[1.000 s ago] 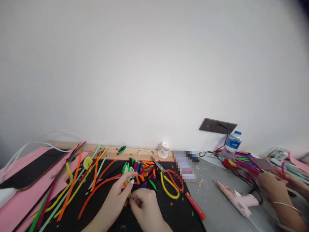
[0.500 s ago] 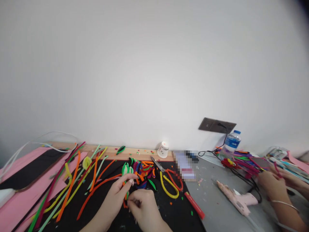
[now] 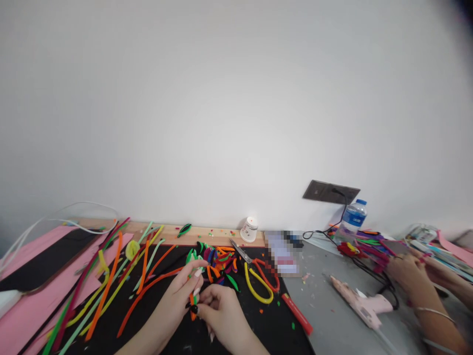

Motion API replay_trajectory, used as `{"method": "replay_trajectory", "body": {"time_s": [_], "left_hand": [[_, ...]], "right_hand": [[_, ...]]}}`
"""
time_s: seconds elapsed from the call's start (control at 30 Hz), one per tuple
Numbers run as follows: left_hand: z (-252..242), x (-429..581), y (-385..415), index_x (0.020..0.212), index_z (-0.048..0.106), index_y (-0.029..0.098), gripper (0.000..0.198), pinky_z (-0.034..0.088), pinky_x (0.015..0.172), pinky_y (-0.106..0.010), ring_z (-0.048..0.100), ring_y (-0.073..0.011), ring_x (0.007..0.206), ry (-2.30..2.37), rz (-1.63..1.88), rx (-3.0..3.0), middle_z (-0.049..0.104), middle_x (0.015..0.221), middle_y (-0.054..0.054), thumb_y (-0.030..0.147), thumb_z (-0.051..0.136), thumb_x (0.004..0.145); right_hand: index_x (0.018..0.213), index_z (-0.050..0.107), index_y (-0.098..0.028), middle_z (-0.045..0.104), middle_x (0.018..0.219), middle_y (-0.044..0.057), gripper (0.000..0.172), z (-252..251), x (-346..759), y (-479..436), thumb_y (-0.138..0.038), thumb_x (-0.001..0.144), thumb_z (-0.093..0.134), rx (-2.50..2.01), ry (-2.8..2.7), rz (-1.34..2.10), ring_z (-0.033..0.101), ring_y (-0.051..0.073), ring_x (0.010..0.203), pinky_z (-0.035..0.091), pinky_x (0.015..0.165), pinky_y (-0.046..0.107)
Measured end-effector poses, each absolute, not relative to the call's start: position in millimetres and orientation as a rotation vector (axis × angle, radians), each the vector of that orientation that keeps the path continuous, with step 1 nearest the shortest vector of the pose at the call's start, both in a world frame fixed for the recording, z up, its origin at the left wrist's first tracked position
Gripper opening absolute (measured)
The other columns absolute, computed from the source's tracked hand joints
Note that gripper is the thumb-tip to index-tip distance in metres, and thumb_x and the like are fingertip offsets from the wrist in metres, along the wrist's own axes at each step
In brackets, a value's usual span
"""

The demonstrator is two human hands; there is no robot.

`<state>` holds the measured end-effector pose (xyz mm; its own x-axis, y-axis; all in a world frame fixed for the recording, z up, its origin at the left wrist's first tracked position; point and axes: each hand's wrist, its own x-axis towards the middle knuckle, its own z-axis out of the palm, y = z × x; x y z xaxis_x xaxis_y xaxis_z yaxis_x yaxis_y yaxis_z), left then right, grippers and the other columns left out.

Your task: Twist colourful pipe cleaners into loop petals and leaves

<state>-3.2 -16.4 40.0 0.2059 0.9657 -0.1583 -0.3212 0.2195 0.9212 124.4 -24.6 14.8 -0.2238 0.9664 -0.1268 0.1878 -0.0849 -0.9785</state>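
Observation:
My left hand (image 3: 182,290) is closed, thumb and fingers pinching a small orange and green pipe cleaner piece (image 3: 192,299). Against its lower end, the thumb and index finger of my right hand (image 3: 223,311) are pressed together by a black bit (image 3: 193,308). Fingers hide much of the held piece. Just beyond my hands lies a pile of bent pipe cleaners (image 3: 219,261) in orange, purple, blue and green. Scissors (image 3: 258,283) with one yellow and one red handle rest to the right of the pile, near a red-handled tool (image 3: 296,313).
Long pipe cleaners (image 3: 111,286) spread across the left side, over pink sheets (image 3: 33,310) and beside a black phone-like slab (image 3: 48,259). A paper cup (image 3: 249,230) stands upside down by the wall. On the right are a pink glue gun (image 3: 360,301), a bottle (image 3: 354,219) and another person's hands (image 3: 408,276).
My hands have shifted slightly, and a black bit now shows at the lower end of the held piece. The other person's hands have moved a little to the left.

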Motion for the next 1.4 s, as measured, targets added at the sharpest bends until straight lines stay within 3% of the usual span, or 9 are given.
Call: {"method": "replay_trajectory", "body": {"time_s": [0.17, 0.4, 0.8, 1.07, 1.17, 1.4], "left_hand": [[47.1, -1.9, -18.8, 0.107, 0.051, 0.022, 0.038, 0.025, 0.045, -0.017, 0.03, -0.0084, 0.049, 0.86, 1.073, 0.859, 0.036, 0.053, 0.009, 0.044, 0.055, 0.076], [47.7, -1.8, -18.9, 0.107, 0.05, 0.021, 0.038, 0.024, 0.045, -0.018, 0.028, -0.0081, 0.048, 0.77, 1.086, 0.795, 0.037, 0.052, 0.009, 0.041, 0.058, 0.076], [52.2, -0.9, -20.1, 0.104, 0.052, 0.021, 0.036, 0.029, 0.047, -0.018, 0.036, -0.0081, 0.048, 0.706, 1.12, 0.734, 0.039, 0.053, 0.009, 0.038, 0.061, 0.074], [44.7, 0.7, -19.5, 0.112, 0.047, 0.023, 0.038, 0.025, 0.042, -0.016, 0.038, -0.0089, 0.051, 0.693, 1.129, 0.7, 0.038, 0.055, 0.008, 0.035, 0.058, 0.077], [46.9, 1.4, -20.9, 0.111, 0.047, 0.024, 0.038, 0.025, 0.041, -0.017, 0.037, -0.0086, 0.049, 0.709, 1.107, 0.714, 0.039, 0.056, 0.008, 0.038, 0.057, 0.077], [45.3, 1.4, -17.4, 0.103, 0.053, 0.023, 0.033, 0.038, 0.059, -0.021, 0.049, -0.0121, 0.067, 0.779, 1.199, 0.867, 0.053, 0.069, 0.005, 0.037, 0.062, 0.074]], "right_hand": [[0.059, 0.059, -0.014, 0.041, 0.035, -0.007, 0.017, 22.2, 129.2, -25.1, -0.014, 0.071, 0.047, -1.271, -1.541, 1.55, 0.035, 0.006, 0.028, 0.028, 0.03, 0.015], [0.057, 0.06, -0.012, 0.044, 0.036, -0.006, 0.015, 27.6, 128.3, -25.0, -0.017, 0.067, 0.05, -1.217, -1.426, 1.681, 0.034, 0.005, 0.027, 0.028, 0.028, 0.016], [0.059, 0.06, -0.011, 0.054, 0.048, -0.004, 0.016, 36.1, 126.5, -28.2, -0.026, 0.066, 0.06, -1.214, -1.387, 1.724, 0.035, 0.002, 0.03, 0.028, 0.031, 0.015], [0.064, 0.065, -0.011, 0.042, 0.04, -0.007, 0.023, 32.2, 129.7, -28.0, -0.03, 0.073, 0.057, -1.215, -1.522, 1.714, 0.032, 0.004, 0.03, 0.027, 0.032, 0.016], [0.067, 0.067, -0.01, 0.046, 0.044, -0.005, 0.021, 31.6, 130.2, -28.5, -0.028, 0.073, 0.056, -1.218, -1.539, 1.715, 0.031, 0.003, 0.031, 0.026, 0.033, 0.016], [0.065, 0.067, -0.009, 0.053, 0.05, -0.002, 0.026, 31.3, 129.5, -26.7, -0.031, 0.074, 0.055, -1.157, -1.452, 1.645, 0.033, 0.003, 0.034, 0.025, 0.033, 0.015]]}}
